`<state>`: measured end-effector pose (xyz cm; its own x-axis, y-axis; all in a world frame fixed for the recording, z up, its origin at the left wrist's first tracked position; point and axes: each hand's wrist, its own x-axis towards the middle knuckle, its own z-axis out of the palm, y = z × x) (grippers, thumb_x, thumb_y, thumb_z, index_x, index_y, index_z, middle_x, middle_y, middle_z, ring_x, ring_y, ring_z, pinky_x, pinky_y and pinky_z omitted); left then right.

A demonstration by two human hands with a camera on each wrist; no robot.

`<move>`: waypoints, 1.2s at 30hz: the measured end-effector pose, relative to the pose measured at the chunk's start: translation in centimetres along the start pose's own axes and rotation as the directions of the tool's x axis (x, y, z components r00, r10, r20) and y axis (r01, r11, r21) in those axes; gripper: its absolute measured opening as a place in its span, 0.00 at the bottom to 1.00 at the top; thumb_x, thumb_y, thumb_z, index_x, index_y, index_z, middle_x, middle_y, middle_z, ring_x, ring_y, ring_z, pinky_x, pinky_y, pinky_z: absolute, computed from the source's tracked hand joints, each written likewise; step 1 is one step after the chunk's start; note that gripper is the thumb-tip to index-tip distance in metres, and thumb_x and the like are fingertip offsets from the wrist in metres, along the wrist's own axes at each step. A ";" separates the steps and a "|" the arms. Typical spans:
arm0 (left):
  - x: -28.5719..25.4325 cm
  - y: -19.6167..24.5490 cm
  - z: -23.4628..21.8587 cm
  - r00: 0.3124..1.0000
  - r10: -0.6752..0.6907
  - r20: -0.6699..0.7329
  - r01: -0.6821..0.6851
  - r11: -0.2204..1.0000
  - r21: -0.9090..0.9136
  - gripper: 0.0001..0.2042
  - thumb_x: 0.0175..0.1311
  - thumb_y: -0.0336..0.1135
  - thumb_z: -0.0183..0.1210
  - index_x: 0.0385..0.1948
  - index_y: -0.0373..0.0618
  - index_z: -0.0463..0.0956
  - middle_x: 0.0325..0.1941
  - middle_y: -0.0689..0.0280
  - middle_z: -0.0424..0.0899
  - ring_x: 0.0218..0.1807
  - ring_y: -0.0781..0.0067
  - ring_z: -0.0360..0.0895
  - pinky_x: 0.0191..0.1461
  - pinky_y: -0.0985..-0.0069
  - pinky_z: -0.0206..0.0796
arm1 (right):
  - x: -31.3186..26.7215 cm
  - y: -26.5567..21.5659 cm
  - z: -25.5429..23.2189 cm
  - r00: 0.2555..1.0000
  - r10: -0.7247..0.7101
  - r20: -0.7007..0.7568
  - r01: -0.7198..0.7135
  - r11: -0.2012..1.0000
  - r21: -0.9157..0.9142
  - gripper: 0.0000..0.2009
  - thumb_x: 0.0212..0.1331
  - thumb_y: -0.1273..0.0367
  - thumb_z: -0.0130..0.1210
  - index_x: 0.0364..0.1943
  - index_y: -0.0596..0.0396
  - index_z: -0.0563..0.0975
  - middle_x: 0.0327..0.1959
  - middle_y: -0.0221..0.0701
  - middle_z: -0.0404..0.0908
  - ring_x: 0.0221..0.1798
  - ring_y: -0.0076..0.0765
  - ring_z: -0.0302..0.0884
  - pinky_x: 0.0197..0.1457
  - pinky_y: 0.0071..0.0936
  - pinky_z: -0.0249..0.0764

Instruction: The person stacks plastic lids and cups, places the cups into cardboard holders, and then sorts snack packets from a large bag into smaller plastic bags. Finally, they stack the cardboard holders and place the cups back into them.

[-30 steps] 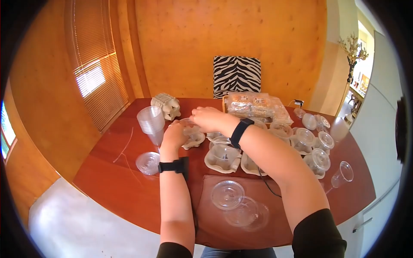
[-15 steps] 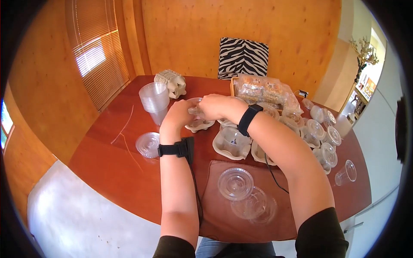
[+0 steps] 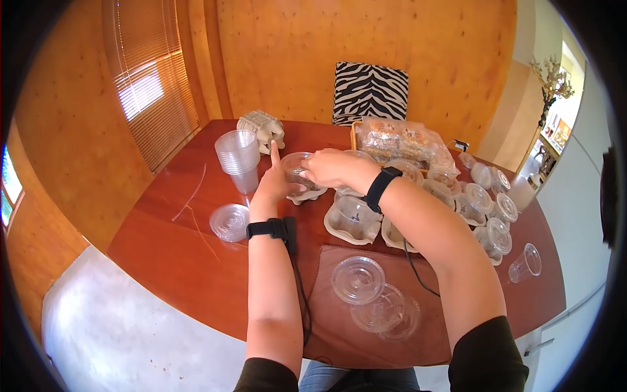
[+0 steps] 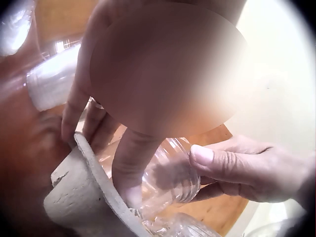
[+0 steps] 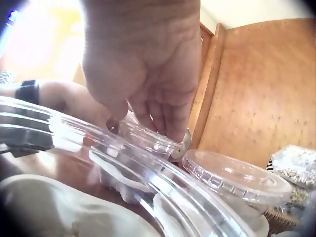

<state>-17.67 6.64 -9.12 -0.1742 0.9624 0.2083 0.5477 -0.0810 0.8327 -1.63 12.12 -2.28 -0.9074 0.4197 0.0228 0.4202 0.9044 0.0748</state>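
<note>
At the far left-middle of the table, both hands meet over a grey pulp cup carrier [image 3: 305, 196]. My left hand [image 3: 273, 183] grips its near-left edge, thumb inside the rim and other fingers outside, as the left wrist view shows; the index finger points up in the head view. My right hand [image 3: 343, 168] pinches a clear plastic cup [image 4: 170, 173] by its ribbed rim, thumb on the near side. That cup tilts over the carrier, and its lower part is partly hidden by the left thumb.
Left of the hands stand a stack of clear cups [image 3: 238, 153], a pile of lids [image 3: 228, 222] and stacked carriers [image 3: 260, 127]. Loose lids [image 3: 358, 279] lie on a brown mat. Rightward are carriers with lidded cups [image 3: 475, 198], packaged food [image 3: 398, 140] and a tipped cup [image 3: 524, 263].
The head view has tilted downward. My left index finger has lifted to point up, while the right hand stays at the cup over the carrier.
</note>
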 end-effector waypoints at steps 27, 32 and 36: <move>-1.0 3.1 -2.6 0.999 -0.021 0.047 0.007 0.956 0.294 0.49 0.40 0.27 0.68 0.69 0.46 0.48 0.40 0.58 0.79 0.44 0.64 0.75 0.49 0.72 0.66 | -18.6 -4.9 -4.1 0.977 0.189 0.099 -0.202 0.671 0.713 0.09 0.67 0.67 0.43 0.42 0.54 0.74 0.24 0.29 0.76 0.28 0.24 0.74 0.35 0.24 0.72; -1.3 4.2 -2.6 0.997 -0.006 0.072 -0.020 0.931 0.365 0.45 0.43 0.31 0.69 0.68 0.45 0.53 0.52 0.53 0.76 0.54 0.62 0.73 0.56 0.70 0.64 | -20.8 -6.3 2.6 0.985 0.169 0.041 -0.161 0.792 0.589 0.08 0.63 0.68 0.47 0.42 0.55 0.74 0.28 0.38 0.79 0.34 0.42 0.78 0.40 0.37 0.73; -2.6 6.2 -3.0 0.997 0.075 0.034 -0.083 0.923 0.376 0.41 0.47 0.33 0.67 0.67 0.44 0.55 0.60 0.50 0.72 0.62 0.56 0.69 0.63 0.69 0.60 | -21.0 -7.5 4.2 0.982 0.142 -0.126 -0.089 0.931 0.353 0.19 0.62 0.62 0.52 0.53 0.58 0.69 0.51 0.45 0.73 0.51 0.51 0.72 0.53 0.42 0.69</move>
<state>-16.28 2.86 -2.94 -0.1047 0.9618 0.2531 0.8275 -0.0569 0.5586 14.35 -3.16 -7.49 -0.8327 0.5306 0.1586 0.4762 0.8322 -0.2840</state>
